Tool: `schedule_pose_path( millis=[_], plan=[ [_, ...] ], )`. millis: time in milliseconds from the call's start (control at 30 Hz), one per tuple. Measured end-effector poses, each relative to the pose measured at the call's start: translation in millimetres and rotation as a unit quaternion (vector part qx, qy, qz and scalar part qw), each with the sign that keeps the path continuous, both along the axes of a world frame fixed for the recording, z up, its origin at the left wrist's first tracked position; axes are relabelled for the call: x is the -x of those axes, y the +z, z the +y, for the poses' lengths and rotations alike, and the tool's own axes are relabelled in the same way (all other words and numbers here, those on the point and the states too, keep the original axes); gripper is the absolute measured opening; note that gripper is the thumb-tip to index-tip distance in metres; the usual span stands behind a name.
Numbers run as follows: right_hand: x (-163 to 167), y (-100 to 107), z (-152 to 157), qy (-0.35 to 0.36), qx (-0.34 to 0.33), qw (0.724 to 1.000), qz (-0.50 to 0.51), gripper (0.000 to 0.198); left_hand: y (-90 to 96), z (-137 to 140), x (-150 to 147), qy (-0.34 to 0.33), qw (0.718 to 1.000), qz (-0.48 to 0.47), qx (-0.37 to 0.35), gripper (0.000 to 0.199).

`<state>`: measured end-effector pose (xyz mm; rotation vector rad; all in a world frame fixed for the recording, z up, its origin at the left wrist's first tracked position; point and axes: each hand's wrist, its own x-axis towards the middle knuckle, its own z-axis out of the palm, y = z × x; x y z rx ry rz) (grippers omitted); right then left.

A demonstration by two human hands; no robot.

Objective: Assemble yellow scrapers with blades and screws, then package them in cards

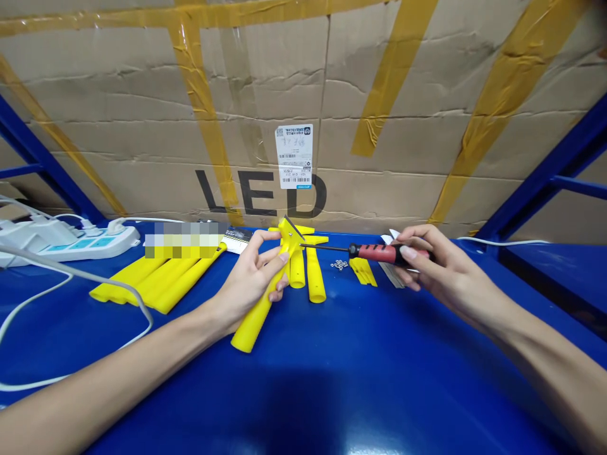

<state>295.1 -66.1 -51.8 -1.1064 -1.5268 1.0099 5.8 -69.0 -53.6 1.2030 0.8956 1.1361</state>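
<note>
My left hand (260, 268) is wrapped round a yellow scraper (253, 325), its handle slanting down to the left and its head, with a dark blade edge, turned up. A small screw shows in the head. My right hand (427, 256) grips a red and black screwdriver (379, 253), held level, its thin shaft pointing left at the scraper's head. Whether the tip touches the screw I cannot tell. Beyond the left hand lie more yellow handles (316, 278). A small heap of screws (339, 265) and flat yellow pieces (363, 272) lie below the screwdriver.
Finished-looking yellow scrapers (161, 278) lie side by side at left. A white power strip (90, 245) with plugs and loose cables (142, 303) occupies the left edge. Thin grey strips (392, 275) lie near the right hand. A large cardboard box (265, 95) walls off the back of the blue table (332, 379).
</note>
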Motion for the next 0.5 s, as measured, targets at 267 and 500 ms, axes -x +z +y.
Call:
schedule_pose_path(
  millis=[267,500],
  plan=[
    [-0.3,3.1,-1.6,-0.025,0.009,1.000,0.012,0.035,-0.3,-1.9,-0.2,-0.004,1.000,0.003,0.011,0.036],
    [0.7,-1.3,0.6,-0.052,-0.034,0.996,-0.065,0.032,-0.3,-0.7,-1.3,-0.002,1.000,0.000,0.019,0.036]
  ],
)
